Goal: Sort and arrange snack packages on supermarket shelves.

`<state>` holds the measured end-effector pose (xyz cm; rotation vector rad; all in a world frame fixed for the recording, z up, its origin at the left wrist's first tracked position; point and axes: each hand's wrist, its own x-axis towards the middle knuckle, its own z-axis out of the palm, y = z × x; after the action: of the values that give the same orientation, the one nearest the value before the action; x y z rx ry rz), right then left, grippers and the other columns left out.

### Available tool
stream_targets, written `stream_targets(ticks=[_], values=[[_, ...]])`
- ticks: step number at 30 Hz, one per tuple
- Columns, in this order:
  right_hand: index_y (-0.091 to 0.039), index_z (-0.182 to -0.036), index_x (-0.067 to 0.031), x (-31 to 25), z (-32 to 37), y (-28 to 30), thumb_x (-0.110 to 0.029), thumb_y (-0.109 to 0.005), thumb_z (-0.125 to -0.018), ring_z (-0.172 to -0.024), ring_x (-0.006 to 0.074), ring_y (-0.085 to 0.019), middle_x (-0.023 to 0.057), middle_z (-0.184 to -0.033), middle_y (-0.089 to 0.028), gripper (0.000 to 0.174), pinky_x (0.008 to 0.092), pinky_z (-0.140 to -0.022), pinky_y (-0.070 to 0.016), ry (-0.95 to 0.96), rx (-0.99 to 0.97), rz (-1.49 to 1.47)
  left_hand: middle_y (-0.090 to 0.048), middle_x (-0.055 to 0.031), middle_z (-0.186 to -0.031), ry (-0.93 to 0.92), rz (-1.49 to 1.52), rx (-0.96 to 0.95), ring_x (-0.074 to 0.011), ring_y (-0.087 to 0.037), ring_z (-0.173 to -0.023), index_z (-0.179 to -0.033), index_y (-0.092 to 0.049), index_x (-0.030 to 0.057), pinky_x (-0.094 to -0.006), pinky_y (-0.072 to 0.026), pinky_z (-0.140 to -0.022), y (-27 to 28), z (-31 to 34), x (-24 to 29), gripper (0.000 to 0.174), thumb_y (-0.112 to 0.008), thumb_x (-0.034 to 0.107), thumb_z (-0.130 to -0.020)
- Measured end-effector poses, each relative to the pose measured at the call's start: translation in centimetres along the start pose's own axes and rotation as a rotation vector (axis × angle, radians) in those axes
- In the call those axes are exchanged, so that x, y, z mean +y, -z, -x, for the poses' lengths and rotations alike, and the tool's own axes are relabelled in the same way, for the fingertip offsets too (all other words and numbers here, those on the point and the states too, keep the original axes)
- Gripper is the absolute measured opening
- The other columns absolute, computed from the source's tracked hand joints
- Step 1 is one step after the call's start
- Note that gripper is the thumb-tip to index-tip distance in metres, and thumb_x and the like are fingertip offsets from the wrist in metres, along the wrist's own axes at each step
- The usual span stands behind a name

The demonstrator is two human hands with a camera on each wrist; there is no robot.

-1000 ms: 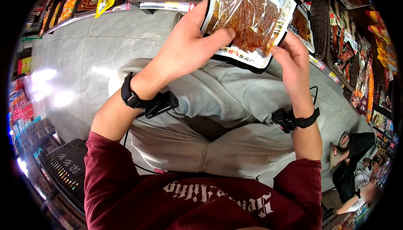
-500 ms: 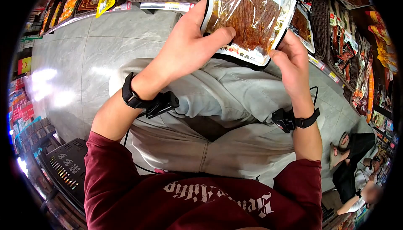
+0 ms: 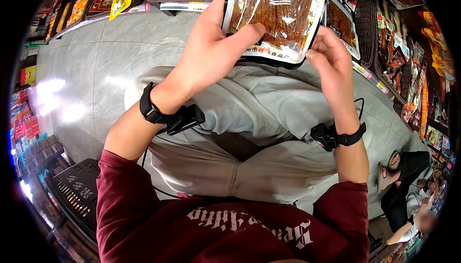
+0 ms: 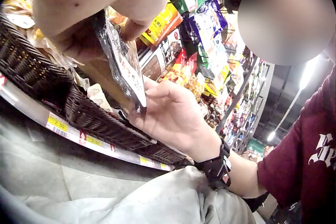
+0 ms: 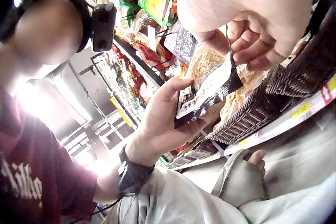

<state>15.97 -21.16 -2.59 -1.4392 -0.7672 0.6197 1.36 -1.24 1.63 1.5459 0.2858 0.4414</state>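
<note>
A clear-fronted snack packet (image 3: 273, 11) with a black and white border shows reddish-brown strips inside. My left hand (image 3: 209, 49) grips it at its left side, the thumb lying across the front and the fingers hidden behind. On the opposite side, my right hand (image 3: 333, 66) pinches the edge near the lower corner between thumb and curled fingers. From the left wrist, the packet (image 4: 126, 64) appears nearly edge-on between both hands. The right wrist view shows its printed lower strip (image 5: 205, 95), with the left thumb over the front.
Wicker baskets (image 5: 244, 116) of packaged snacks line a low shelf with price tags (image 4: 58, 124). More packets (image 3: 340, 25) lie beyond the right hand. A black crate (image 3: 72, 191) stands at lower left. Another person (image 3: 408, 200) is at lower right. Grey tiled floor (image 3: 72, 71) surrounds my knees.
The packet has shifted left and slightly up in the head view, with my left hand moving along with it. My right hand stays at its lower right edge.
</note>
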Motion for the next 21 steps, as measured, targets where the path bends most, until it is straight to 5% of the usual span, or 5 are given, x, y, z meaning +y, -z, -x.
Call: stream_targets(ticks=[5, 21], values=[[-0.067, -0.118, 0.0024, 0.0, -0.1, 0.1, 0.0, -0.057, -0.099, -0.088, 0.0072, -0.058, -0.0007, -0.099, -0.066, 0.022, 0.0246, -0.08, -0.0487, 0.004, 0.053, 0.018, -0.071, -0.006, -0.116, 0.013, -0.046, -0.004, -0.0116, -0.065, -0.104, -0.132, -0.056, -0.0011, -0.0299, -0.0541, -0.092, 0.06, 0.04, 0.25, 0.041, -0.069, 0.003, -0.093], [-0.063, -0.129, 0.0027, 0.12, -0.06, 0.39, -0.003, -0.057, -0.101, -0.09, 0.0091, -0.059, 0.0036, -0.105, -0.068, 0.029, 0.0266, -0.082, -0.0482, 0.032, 0.065, 0.007, -0.071, -0.0049, -0.114, -0.024, -0.002, -0.015, -0.0113, -0.065, -0.102, -0.13, -0.057, -0.0005, -0.03, -0.0537, -0.092, -0.06, 0.0, 0.3, 0.038, -0.068, 0.001, -0.093]])
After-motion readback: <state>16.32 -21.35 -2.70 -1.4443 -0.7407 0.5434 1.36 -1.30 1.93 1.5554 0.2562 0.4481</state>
